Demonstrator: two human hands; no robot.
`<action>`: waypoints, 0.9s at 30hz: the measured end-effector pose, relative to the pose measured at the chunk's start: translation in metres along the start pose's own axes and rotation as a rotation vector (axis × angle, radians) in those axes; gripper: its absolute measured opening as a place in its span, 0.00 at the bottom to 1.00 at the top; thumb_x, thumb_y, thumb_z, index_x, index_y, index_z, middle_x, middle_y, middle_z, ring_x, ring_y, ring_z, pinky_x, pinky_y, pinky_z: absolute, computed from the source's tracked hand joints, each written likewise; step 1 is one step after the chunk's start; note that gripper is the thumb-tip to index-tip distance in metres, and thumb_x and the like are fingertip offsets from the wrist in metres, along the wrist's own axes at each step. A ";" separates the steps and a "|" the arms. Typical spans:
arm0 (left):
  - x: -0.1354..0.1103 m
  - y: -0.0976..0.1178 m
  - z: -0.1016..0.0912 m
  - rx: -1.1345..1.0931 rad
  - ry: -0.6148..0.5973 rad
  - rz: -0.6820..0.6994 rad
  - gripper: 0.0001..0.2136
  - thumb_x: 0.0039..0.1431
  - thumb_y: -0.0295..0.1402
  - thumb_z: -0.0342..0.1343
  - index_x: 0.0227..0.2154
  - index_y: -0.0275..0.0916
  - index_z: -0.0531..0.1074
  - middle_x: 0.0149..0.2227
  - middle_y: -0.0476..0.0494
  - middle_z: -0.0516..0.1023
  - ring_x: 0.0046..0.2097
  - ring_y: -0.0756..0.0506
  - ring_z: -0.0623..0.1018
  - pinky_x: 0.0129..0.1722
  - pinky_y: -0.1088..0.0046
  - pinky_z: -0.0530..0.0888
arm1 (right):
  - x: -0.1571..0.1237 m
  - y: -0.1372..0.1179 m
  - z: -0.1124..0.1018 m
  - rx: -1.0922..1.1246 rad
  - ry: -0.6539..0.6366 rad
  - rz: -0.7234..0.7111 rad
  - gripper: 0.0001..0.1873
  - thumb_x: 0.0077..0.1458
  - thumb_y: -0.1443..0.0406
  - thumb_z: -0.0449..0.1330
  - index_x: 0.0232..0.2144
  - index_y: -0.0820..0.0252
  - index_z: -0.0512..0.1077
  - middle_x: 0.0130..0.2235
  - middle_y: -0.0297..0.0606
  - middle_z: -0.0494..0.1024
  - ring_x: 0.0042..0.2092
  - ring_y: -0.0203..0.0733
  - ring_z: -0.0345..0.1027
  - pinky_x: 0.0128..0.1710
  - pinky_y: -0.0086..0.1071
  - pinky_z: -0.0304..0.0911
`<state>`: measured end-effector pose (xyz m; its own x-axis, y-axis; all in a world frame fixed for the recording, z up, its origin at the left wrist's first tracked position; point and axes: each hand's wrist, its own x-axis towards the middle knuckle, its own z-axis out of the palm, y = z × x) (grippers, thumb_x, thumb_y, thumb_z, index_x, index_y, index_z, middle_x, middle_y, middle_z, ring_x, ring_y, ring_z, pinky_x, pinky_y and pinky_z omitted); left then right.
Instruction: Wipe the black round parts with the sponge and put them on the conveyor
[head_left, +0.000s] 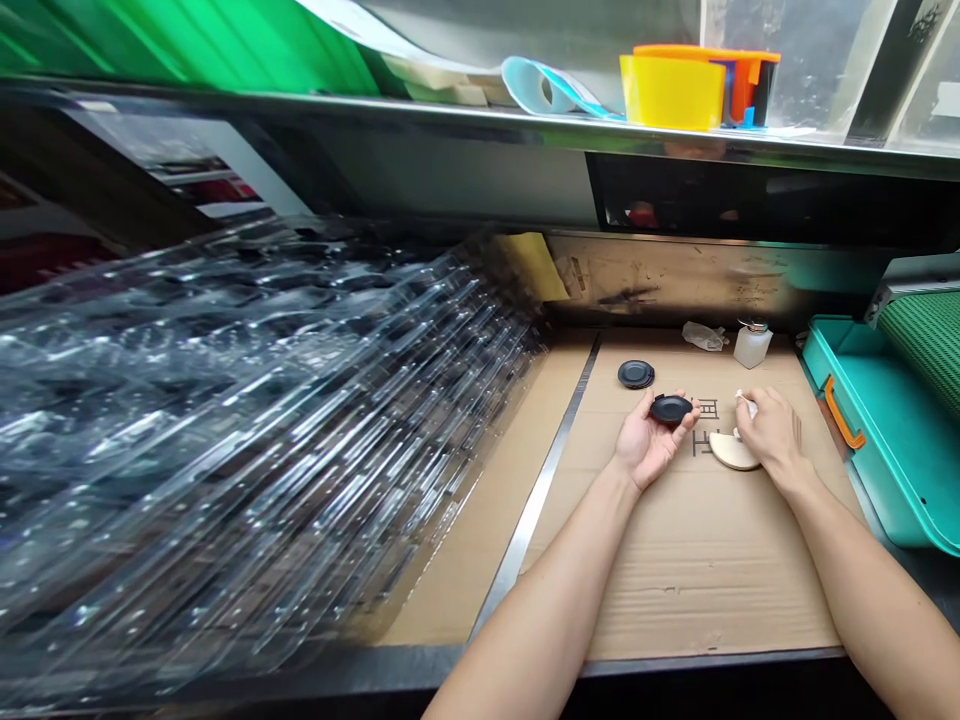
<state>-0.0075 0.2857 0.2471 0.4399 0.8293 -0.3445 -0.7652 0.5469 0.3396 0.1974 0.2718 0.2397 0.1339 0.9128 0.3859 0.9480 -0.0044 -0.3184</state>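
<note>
My left hand is palm up over the cardboard sheet, its fingers curled around a black round cap. To its right, my right hand is closed on a small white wad, perhaps a cloth or tissue. That hand rests beside a beige half-round piece lying on the cardboard. A second black round cap lies flat on the cardboard just beyond my left hand.
A tall leaning stack of clear plastic trays fills the left. A small white bottle and a crumpled plastic bag sit at the back. A teal bin stands at right. A shelf above carries a yellow container.
</note>
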 end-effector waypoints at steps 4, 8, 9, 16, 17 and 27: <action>0.002 -0.002 -0.003 0.074 0.042 -0.090 0.31 0.70 0.53 0.38 0.44 0.26 0.72 0.32 0.33 0.77 0.28 0.48 0.78 0.24 0.78 0.78 | 0.003 -0.003 0.001 0.256 0.031 -0.071 0.13 0.65 0.60 0.51 0.39 0.58 0.74 0.41 0.43 0.79 0.44 0.45 0.71 0.45 0.34 0.61; 0.003 -0.007 -0.005 0.166 0.058 -0.108 0.34 0.69 0.55 0.35 0.40 0.25 0.73 0.27 0.33 0.76 0.24 0.48 0.76 0.20 0.79 0.75 | 0.000 -0.016 -0.003 0.462 -0.052 -0.102 0.13 0.65 0.58 0.51 0.39 0.57 0.73 0.38 0.39 0.80 0.39 0.42 0.72 0.42 0.31 0.63; 0.003 -0.008 -0.005 0.198 0.060 -0.103 0.35 0.69 0.56 0.35 0.39 0.25 0.73 0.26 0.33 0.76 0.23 0.48 0.76 0.20 0.79 0.75 | -0.002 -0.019 -0.004 0.490 -0.071 -0.115 0.13 0.65 0.58 0.51 0.39 0.57 0.73 0.38 0.38 0.80 0.38 0.41 0.72 0.42 0.31 0.63; 0.001 -0.022 -0.005 0.472 -0.104 -0.076 0.36 0.66 0.60 0.36 0.30 0.30 0.75 0.22 0.36 0.75 0.18 0.48 0.74 0.14 0.78 0.68 | -0.013 -0.033 -0.003 0.502 -0.172 -0.286 0.14 0.64 0.61 0.55 0.48 0.57 0.75 0.44 0.41 0.78 0.41 0.40 0.73 0.45 0.32 0.66; 0.001 -0.024 -0.005 0.524 -0.110 -0.062 0.36 0.66 0.61 0.37 0.27 0.31 0.75 0.21 0.37 0.74 0.18 0.49 0.73 0.13 0.78 0.66 | -0.014 -0.034 -0.003 0.489 -0.190 -0.306 0.13 0.64 0.61 0.55 0.47 0.57 0.76 0.43 0.40 0.77 0.40 0.40 0.73 0.44 0.32 0.66; 0.002 -0.023 -0.006 0.466 -0.080 -0.021 0.32 0.66 0.59 0.42 0.45 0.33 0.74 0.26 0.39 0.77 0.24 0.46 0.77 0.21 0.75 0.74 | 0.012 -0.016 -0.020 0.332 0.075 -0.195 0.15 0.66 0.62 0.51 0.44 0.60 0.76 0.44 0.43 0.78 0.46 0.43 0.72 0.49 0.32 0.64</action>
<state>0.0082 0.2738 0.2337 0.5020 0.8135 -0.2936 -0.4714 0.5420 0.6957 0.1895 0.2748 0.2663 -0.0066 0.8509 0.5253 0.8144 0.3094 -0.4910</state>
